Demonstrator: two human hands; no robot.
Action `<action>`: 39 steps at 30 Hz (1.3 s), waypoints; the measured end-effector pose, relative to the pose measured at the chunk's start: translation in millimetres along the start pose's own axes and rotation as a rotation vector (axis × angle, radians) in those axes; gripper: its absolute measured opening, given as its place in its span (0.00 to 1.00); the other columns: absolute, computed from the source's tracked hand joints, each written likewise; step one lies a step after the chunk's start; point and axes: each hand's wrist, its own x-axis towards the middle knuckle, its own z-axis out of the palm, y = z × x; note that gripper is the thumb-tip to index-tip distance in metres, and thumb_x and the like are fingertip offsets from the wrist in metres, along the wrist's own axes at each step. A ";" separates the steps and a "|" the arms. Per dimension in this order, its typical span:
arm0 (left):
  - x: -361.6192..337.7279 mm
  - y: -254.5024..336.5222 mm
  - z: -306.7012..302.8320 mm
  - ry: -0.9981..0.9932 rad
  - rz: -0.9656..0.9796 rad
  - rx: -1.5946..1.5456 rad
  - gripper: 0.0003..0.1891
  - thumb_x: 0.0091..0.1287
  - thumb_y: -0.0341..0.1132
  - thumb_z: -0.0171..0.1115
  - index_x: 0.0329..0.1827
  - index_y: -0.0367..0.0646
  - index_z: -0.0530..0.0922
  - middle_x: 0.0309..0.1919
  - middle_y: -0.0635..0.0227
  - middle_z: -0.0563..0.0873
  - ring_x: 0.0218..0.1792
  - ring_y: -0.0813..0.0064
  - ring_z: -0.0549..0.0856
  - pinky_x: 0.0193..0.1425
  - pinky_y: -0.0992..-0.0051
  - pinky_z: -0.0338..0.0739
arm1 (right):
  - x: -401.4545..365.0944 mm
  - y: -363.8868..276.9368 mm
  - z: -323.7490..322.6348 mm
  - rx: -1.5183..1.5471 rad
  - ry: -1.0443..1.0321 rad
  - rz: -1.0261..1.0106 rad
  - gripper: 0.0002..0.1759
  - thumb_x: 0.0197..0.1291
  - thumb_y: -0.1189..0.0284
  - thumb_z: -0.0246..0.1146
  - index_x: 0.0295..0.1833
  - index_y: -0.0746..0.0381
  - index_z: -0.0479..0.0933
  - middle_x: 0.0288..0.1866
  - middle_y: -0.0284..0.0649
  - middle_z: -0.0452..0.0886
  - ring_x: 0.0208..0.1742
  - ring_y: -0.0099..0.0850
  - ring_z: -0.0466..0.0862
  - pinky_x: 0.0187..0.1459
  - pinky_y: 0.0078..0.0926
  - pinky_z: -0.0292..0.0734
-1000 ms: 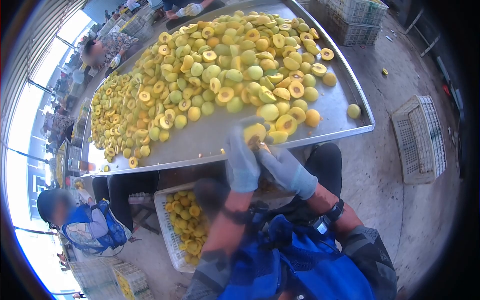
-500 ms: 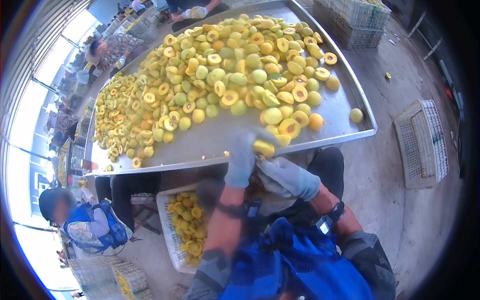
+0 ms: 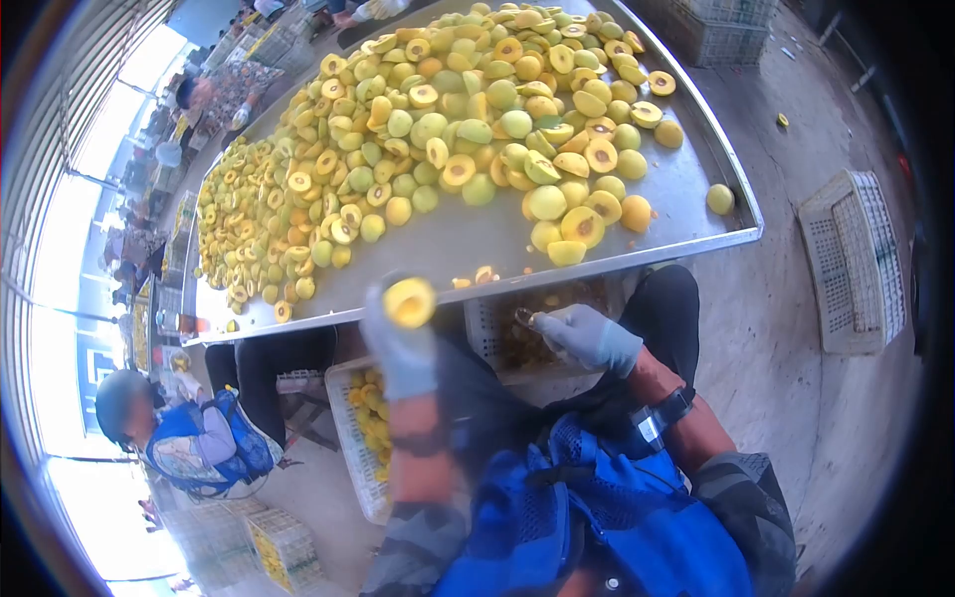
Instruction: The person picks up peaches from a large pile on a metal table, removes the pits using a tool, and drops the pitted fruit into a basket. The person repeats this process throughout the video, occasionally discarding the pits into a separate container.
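Note:
My left hand (image 3: pixel 398 348), in a pale glove, grips a yellow stone-fruit half (image 3: pixel 409 302) with a hollow where the pit sat. It is over the tray's front edge and smeared by motion. My right hand (image 3: pixel 594 338), also gloved, is closed around a small tool with a looped metal tip (image 3: pixel 524 316), held above a crate (image 3: pixel 485 333) of brownish bits between my knees. In front stands a metal tray (image 3: pixel 448 249) heaped with yellow-green stone fruit (image 3: pixel 458 169), like apricots or small peaches, many halved with brown pits showing.
Left of my legs sits a white crate (image 3: pixel 345 418) holding yellow fruit halves. Small scraps (image 3: pixel 484 275) lie by the tray's near rim. A co-worker in blue (image 3: pixel 214 443) sits at left. An upturned-looking crate (image 3: pixel 854 264) rests on the floor at right, with stacked crates (image 3: pixel 731 35) behind.
My hands were together at a fruit by the tray edge. Now they are apart: the left has swung left with the fruit half, the right stays lower with the looped tool showing.

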 end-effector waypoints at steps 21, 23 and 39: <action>6.1 58.2 156.2 -0.843 -0.040 0.433 0.27 0.69 0.58 0.62 0.46 0.38 0.85 0.42 0.48 0.90 0.47 0.47 0.89 0.52 0.54 0.83 | 19.9 42.9 -1.8 -0.284 0.170 0.061 0.27 0.74 0.47 0.60 0.40 0.63 0.81 0.23 0.34 0.78 0.22 0.25 0.78 0.25 0.28 0.71; 11.3 69.7 176.0 -0.858 -0.054 0.409 0.32 0.66 0.62 0.64 0.52 0.37 0.82 0.43 0.47 0.90 0.47 0.48 0.89 0.52 0.54 0.83 | 21.0 47.5 -7.9 -0.329 0.184 0.069 0.25 0.72 0.50 0.62 0.44 0.64 0.83 0.24 0.37 0.80 0.23 0.27 0.80 0.27 0.29 0.74; 21.6 45.5 177.9 -0.824 -0.224 -0.047 0.33 0.63 0.51 0.69 0.65 0.36 0.77 0.53 0.52 0.88 0.54 0.56 0.89 0.57 0.56 0.83 | 20.7 50.4 -10.1 -0.600 0.254 0.069 0.23 0.76 0.55 0.59 0.41 0.66 0.81 0.25 0.43 0.83 0.23 0.32 0.84 0.27 0.33 0.77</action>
